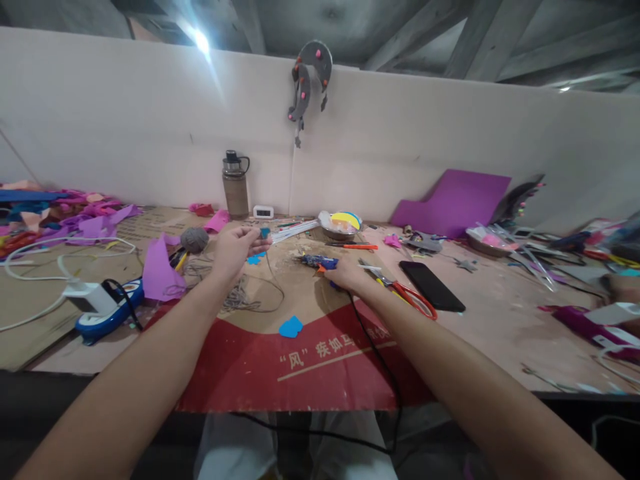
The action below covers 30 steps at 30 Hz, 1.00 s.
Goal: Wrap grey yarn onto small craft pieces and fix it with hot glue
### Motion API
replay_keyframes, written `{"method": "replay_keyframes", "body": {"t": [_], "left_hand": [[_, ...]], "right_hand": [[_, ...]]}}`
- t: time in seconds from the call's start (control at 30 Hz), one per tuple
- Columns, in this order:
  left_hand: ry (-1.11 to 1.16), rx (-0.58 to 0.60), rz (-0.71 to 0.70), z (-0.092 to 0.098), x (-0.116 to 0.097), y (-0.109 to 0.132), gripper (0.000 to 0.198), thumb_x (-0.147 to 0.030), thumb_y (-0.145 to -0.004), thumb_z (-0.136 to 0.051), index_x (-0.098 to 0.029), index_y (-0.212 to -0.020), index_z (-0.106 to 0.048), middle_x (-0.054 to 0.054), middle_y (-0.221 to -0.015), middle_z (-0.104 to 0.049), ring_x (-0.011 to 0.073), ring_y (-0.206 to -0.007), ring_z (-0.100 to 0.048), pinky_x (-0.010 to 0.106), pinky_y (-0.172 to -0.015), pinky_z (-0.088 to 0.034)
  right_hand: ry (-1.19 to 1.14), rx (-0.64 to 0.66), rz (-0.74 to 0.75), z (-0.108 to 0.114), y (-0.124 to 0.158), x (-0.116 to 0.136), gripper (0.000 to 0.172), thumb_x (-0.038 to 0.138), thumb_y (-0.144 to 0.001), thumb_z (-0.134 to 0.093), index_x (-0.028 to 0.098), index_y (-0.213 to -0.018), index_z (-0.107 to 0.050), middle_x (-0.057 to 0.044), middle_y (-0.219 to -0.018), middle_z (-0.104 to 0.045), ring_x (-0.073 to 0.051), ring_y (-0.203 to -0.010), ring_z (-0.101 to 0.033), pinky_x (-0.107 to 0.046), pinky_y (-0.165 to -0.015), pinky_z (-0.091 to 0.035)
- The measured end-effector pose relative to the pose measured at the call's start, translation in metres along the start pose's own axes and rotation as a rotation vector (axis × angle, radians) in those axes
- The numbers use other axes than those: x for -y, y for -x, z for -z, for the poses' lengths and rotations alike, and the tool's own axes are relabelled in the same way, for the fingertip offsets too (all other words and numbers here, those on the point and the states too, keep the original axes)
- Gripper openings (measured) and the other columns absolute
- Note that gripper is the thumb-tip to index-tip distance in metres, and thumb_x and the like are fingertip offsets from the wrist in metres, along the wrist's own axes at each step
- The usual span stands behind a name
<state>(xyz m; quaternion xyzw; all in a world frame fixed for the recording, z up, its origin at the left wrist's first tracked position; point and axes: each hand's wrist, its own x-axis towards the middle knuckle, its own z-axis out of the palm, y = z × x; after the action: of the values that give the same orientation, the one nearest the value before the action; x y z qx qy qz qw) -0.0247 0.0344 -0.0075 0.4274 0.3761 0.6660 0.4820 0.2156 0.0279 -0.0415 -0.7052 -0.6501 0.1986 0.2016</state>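
My left hand [236, 245] is raised over the cardboard, its fingers pinching a small teal-blue piece [265, 233]. A grey yarn strand hangs below that piece and runs to loose yarn [243, 298] on the table. My right hand [346, 274] is closed on a blue hot glue gun [327, 263], whose dark nozzle end points left. A black cord [373, 337] trails from it over the table's front edge. One blue cut-out [291, 327] lies in front of the hands. Another blue cut-out [256, 259] sits just below my left fingertips.
Red-handled scissors [415, 300] and a black phone [433, 287] lie to the right. Behind stand a bottle [235, 187] and a bowl [340, 233]. At left are a yarn ball [195, 239], purple foam [163, 270] and a blue power strip [107, 320].
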Motion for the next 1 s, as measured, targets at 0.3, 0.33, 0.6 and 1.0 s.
{"method": "replay_keyframes", "body": {"t": [0.3,0.33,0.6,1.0], "left_hand": [[0.056,-0.009,0.067,0.001,0.004,-0.001,0.009,-0.012,-0.077,-0.066,-0.01,-0.07,-0.059,0.008,-0.063,-0.067,0.0174,-0.063,-0.071,0.03,-0.069,-0.06],[0.063,-0.017,0.072,0.001,0.005,-0.001,0.009,-0.011,-0.077,-0.065,-0.01,-0.07,-0.059,0.008,-0.063,-0.068,0.0172,-0.063,-0.071,0.03,-0.069,-0.06],[0.025,-0.006,0.074,-0.005,0.003,0.003,0.009,-0.01,-0.079,-0.062,-0.009,-0.069,-0.061,0.007,-0.064,-0.067,0.0162,-0.062,-0.07,0.034,-0.072,-0.06],[-0.025,0.042,0.031,-0.011,0.005,0.011,0.01,-0.013,-0.081,-0.063,-0.01,-0.071,-0.063,0.01,-0.07,-0.07,0.0181,-0.067,-0.071,0.035,-0.074,-0.06]], "right_hand": [[-0.721,-0.108,0.245,0.006,0.021,0.028,0.026,0.023,-0.082,-0.046,0.022,-0.108,-0.044,-0.005,-0.098,-0.06,-0.012,-0.073,-0.061,-0.027,-0.065,-0.055],[-0.834,-0.103,0.341,0.005,0.025,0.035,0.029,0.025,-0.081,-0.049,0.022,-0.11,-0.042,-0.005,-0.102,-0.06,-0.013,-0.074,-0.062,-0.028,-0.067,-0.056],[-0.684,-0.163,0.672,-0.009,0.044,0.043,0.015,0.024,-0.087,-0.048,0.019,-0.101,-0.05,-0.002,-0.092,-0.059,-0.009,-0.059,-0.053,-0.025,-0.058,-0.048],[-0.513,-0.121,0.631,-0.007,0.049,0.038,0.014,0.022,-0.086,-0.047,0.02,-0.1,-0.05,-0.007,-0.095,-0.062,-0.017,-0.078,-0.058,-0.031,-0.068,-0.046]]}}
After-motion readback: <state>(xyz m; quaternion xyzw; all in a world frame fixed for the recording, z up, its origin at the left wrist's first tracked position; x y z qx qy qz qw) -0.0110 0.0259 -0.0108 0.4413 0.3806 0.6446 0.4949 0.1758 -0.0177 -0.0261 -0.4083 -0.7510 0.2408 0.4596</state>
